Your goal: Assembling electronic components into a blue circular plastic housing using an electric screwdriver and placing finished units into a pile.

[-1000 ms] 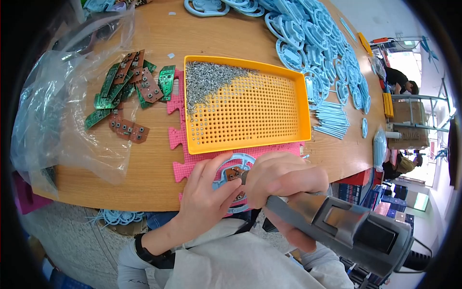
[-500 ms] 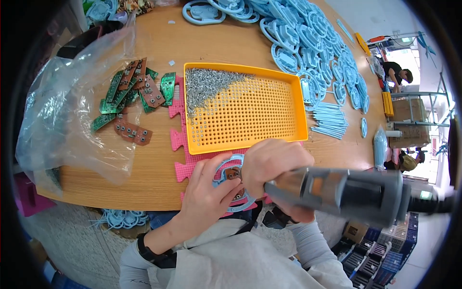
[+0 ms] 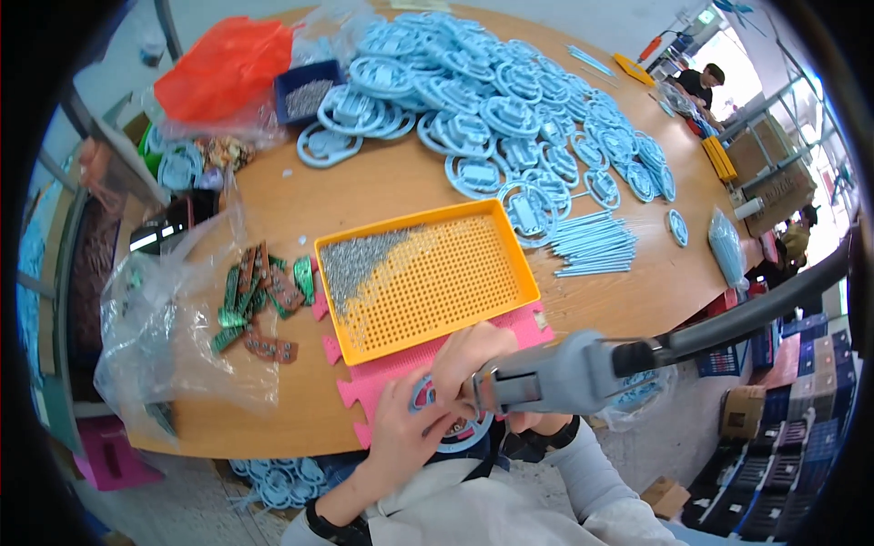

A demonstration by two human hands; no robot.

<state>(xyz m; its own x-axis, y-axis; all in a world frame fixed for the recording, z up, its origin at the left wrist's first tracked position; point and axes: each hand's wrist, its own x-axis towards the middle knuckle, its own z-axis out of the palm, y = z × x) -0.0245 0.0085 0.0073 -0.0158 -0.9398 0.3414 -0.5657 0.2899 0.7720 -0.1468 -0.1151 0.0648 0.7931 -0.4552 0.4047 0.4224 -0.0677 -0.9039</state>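
My left hand (image 3: 401,429) holds a round blue plastic frame (image 3: 472,440) at the table's near edge, over the pink foam mat (image 3: 526,333). Inside that frame sits a brown circuit board (image 3: 458,426), partly covered by my fingers. My right hand (image 3: 472,360) is wrapped round a grey power screwdriver (image 3: 555,375), which lies tilted with its cable end to the right. The screwdriver's tip is hidden behind my hands. Just beyond them, a yellow perforated tray (image 3: 455,296) rests on the mat, with small silver screws (image 3: 364,262) heaped at its left.
Green and brown circuit boards (image 3: 261,289) lie left, beside a clear plastic bag (image 3: 187,350). Blue frames (image 3: 473,123) are piled at the back, near blue rods (image 3: 594,244), a navy bin (image 3: 284,98) and a red bag (image 3: 223,71). A thick cable (image 3: 760,314) crosses the right. One person (image 3: 699,84) sits far right.
My view has tilted up, bringing the red bag and navy bin in. Both hands remain at the blue frame, and the screwdriver is still in my right hand.
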